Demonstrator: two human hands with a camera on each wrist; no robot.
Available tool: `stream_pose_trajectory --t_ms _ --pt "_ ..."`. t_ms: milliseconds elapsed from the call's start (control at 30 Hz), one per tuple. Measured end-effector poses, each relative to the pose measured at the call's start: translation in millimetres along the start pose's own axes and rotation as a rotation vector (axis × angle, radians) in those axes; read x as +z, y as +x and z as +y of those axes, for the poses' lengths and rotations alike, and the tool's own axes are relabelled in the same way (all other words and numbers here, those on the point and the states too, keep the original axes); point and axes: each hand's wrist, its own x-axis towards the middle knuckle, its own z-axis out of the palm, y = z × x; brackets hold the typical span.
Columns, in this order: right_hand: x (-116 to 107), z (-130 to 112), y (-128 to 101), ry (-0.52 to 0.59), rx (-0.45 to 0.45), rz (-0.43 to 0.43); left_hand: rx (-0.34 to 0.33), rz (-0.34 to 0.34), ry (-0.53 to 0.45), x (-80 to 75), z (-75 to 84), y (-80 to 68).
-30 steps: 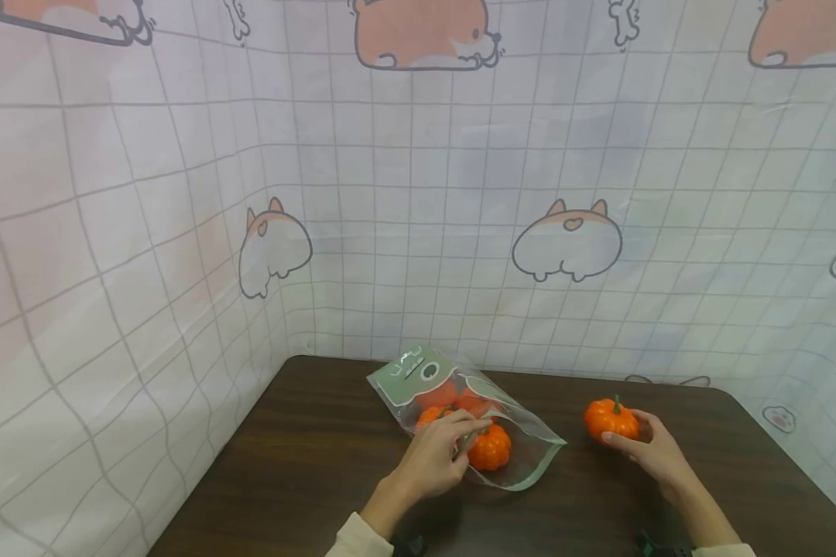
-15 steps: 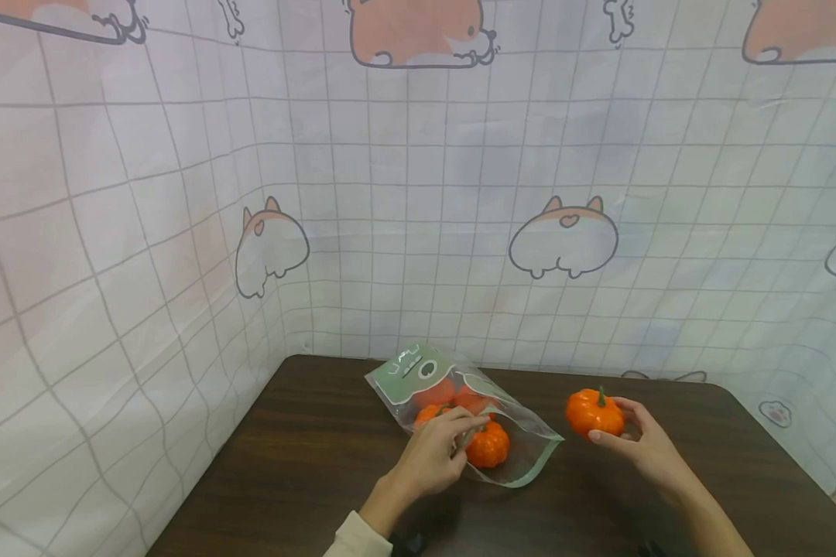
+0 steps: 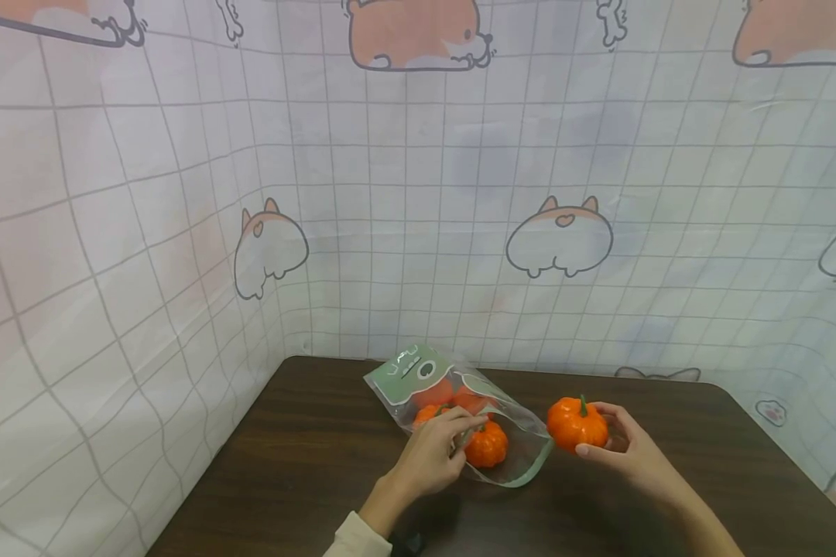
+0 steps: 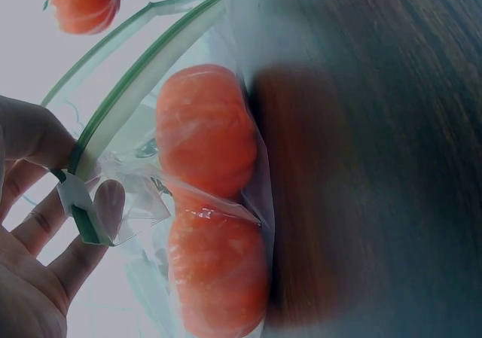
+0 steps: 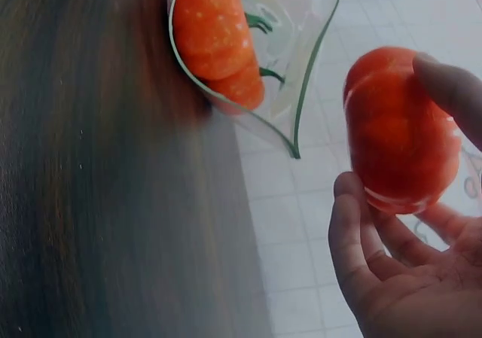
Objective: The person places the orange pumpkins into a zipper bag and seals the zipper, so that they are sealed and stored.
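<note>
A clear zip bag (image 3: pixel 532 467) with a green printed cartoon face lies on the table, its mouth held apart toward the right. Several small orange pumpkins (image 3: pixel 486 445) are inside it. My left hand (image 3: pixel 428 456) pinches the bag's green-edged rim (image 4: pixel 124 89) between thumb and fingers. In my right hand (image 3: pixel 634 456) is another orange pumpkin with a green stem (image 3: pixel 577 425), gripped by its side between thumb and fingers. That pumpkin (image 5: pixel 399 131) is raised above the table, just right of the bag's opening.
The dark wooden table (image 3: pixel 306 464) carries the bag near its back middle. Behind and to the left hangs a white gridded curtain (image 3: pixel 404 193) with cartoon dogs. A small dark object (image 3: pixel 407 543) shows below my left wrist.
My right hand has lifted its pumpkin and carried it left, close to the bag's mouth. The left hand and the bag have stayed in place.
</note>
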Motion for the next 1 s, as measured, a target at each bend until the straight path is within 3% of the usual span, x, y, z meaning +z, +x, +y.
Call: stream_pose_trajectory --t_ms 300,700,1000 --pt "10 -6 -9 0.061 -0.065 -0.105 -0.003 0.001 0.001 -0.4 5.0 -2.2" --pt "19 -7 -14 0.05 -0.126 -0.21 -0.01 0.002 0.011 -0.7 10.9 -4.4" --pt "28 -1 -16 0.078 -0.187 -0.351 -0.019 0.007 0.013 -0.7 15.4 -6.8"
